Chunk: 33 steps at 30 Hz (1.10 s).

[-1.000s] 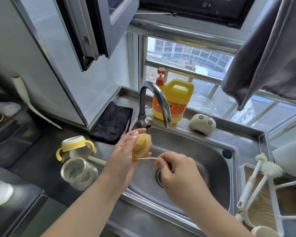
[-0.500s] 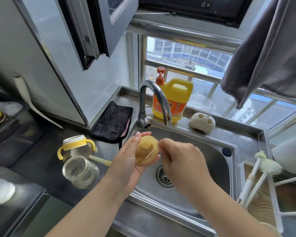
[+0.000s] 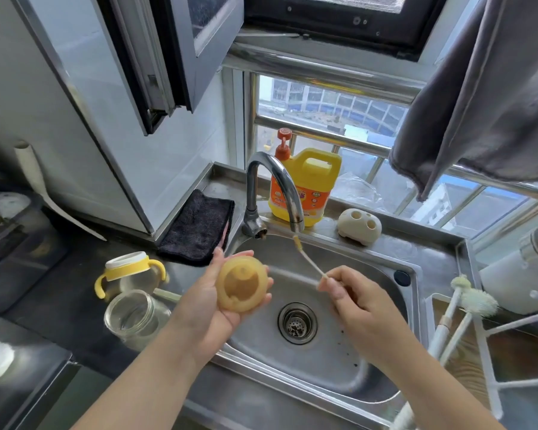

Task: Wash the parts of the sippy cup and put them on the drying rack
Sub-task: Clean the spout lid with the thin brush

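A stainless-steel sink (image 3: 370, 268) set into a dark table (image 3: 59, 293) sits below a barred window (image 3: 323, 119), its round drain strainer (image 3: 297, 323) bare and its curved chrome faucet (image 3: 274, 187) arching over the basin. Above the basin, the left hand (image 3: 212, 293) cradles a round, translucent yellow silicone lid part (image 3: 242, 283), fingers curled round its rim, the hollow underside turned up toward the camera. The right hand (image 3: 354, 299) pinches the lower end of a thin, pale straw brush (image 3: 309, 259) between thumb and fingertips; the brush's long axis slants up and to the left, its yellowish tip just under the faucet's spout. On the table left of the sink stand the cup's yellow-handled collar piece (image 3: 130, 271), upright with a white ring on top, and a clear glass-like cup body (image 3: 134, 318) lying tilted just in front of it. A folded black cloth (image 3: 199, 228) lies beside the faucet base. Behind the faucet are a yellow detergent jug (image 3: 311, 187) with an orange pump and a cream, rounded holder (image 3: 359, 226) with holes. At right, a white drying rack (image 3: 491, 361) of thin rods holds fluffy-headed white brushes (image 3: 475, 302). A grey towel (image 3: 485, 103) hangs at upper right.
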Each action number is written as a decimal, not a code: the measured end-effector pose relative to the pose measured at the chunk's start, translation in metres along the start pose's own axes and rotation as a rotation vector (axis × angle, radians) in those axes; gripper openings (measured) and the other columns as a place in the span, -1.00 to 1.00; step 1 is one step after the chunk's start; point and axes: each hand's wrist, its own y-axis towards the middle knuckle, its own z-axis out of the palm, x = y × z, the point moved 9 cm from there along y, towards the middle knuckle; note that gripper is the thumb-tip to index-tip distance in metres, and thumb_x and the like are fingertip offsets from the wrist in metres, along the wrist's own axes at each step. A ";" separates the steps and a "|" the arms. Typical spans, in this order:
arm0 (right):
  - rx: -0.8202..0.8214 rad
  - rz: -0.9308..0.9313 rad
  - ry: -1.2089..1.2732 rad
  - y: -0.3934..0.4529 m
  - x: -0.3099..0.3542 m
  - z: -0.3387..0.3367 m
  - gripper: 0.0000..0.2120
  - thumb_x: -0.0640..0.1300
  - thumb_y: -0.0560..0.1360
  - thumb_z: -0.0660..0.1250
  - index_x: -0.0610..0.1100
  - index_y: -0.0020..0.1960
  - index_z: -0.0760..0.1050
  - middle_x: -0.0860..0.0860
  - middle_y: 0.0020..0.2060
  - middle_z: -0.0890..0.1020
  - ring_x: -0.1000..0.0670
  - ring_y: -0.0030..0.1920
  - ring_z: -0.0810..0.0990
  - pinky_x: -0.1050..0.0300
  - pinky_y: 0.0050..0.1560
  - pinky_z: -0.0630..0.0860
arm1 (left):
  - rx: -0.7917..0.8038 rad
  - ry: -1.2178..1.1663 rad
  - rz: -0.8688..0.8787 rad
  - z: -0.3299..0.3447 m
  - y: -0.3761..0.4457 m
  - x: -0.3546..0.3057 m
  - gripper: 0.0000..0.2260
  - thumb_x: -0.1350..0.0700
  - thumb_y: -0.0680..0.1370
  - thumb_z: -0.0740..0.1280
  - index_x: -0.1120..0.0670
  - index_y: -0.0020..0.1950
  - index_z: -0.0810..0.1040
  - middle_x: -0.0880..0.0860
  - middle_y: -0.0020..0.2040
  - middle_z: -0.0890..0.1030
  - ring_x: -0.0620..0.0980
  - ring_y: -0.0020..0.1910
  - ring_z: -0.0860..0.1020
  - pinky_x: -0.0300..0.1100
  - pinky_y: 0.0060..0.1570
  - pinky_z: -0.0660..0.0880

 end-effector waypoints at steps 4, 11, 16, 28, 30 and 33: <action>-0.015 0.227 0.331 -0.004 -0.033 0.000 -0.79 -0.26 0.64 0.05 -0.16 -0.11 0.38 -0.02 -0.50 0.55 0.07 -0.50 0.40 0.28 -0.46 0.34 | 0.025 0.071 -0.086 0.008 0.005 0.020 -0.62 -0.06 0.62 0.11 0.20 0.13 0.53 0.31 0.01 0.60 0.23 -0.07 0.59 0.09 -0.10 0.56; -0.171 0.267 0.149 -0.008 -0.054 -0.030 -0.81 -0.10 0.55 0.30 0.04 -0.23 0.57 0.14 -0.35 0.56 0.21 -0.32 0.47 0.38 -0.24 0.40 | 0.114 0.243 -0.173 0.046 0.027 0.061 -0.66 -0.02 0.62 0.13 0.18 0.14 0.54 0.28 0.02 0.60 0.21 -0.04 0.60 0.06 -0.04 0.57; -0.224 0.355 0.131 -0.025 -0.077 -0.046 -0.87 -0.07 0.53 0.34 0.03 -0.19 0.59 0.11 -0.37 0.59 0.24 -0.36 0.49 0.40 -0.27 0.42 | 0.157 0.315 -0.217 0.064 0.041 0.084 -0.67 -0.03 0.61 0.15 0.17 0.11 0.56 0.25 0.00 0.62 0.21 -0.03 0.61 0.06 -0.03 0.57; -0.762 0.624 0.241 -0.076 -0.160 -0.126 -0.87 -0.25 0.53 0.33 -0.13 -0.18 0.55 -0.01 -0.38 0.65 0.10 -0.40 0.63 0.20 -0.27 0.55 | 0.239 0.430 -0.405 0.089 0.066 0.124 -0.70 0.00 0.60 0.21 0.20 0.11 0.57 0.27 -0.02 0.63 0.24 -0.06 0.60 0.09 0.04 0.54; -0.801 0.711 0.127 -0.086 -0.184 -0.143 -0.88 -0.22 0.54 0.33 -0.16 -0.18 0.55 -0.02 -0.38 0.65 0.09 -0.40 0.64 0.14 -0.22 0.59 | 0.236 0.438 -0.429 0.093 0.069 0.133 -0.71 0.01 0.60 0.21 0.21 0.10 0.56 0.26 -0.03 0.62 0.24 -0.08 0.60 0.00 -0.13 0.60; -0.749 0.880 -0.048 -0.098 -0.222 -0.155 -0.83 -0.22 0.53 0.30 -0.13 -0.24 0.53 -0.08 -0.33 0.65 -0.01 -0.32 0.66 0.02 -0.11 0.63 | 0.252 0.452 -0.457 0.099 0.074 0.147 -0.73 0.02 0.60 0.21 0.19 0.05 0.57 0.25 -0.05 0.63 0.21 -0.12 0.61 -0.03 -0.18 0.61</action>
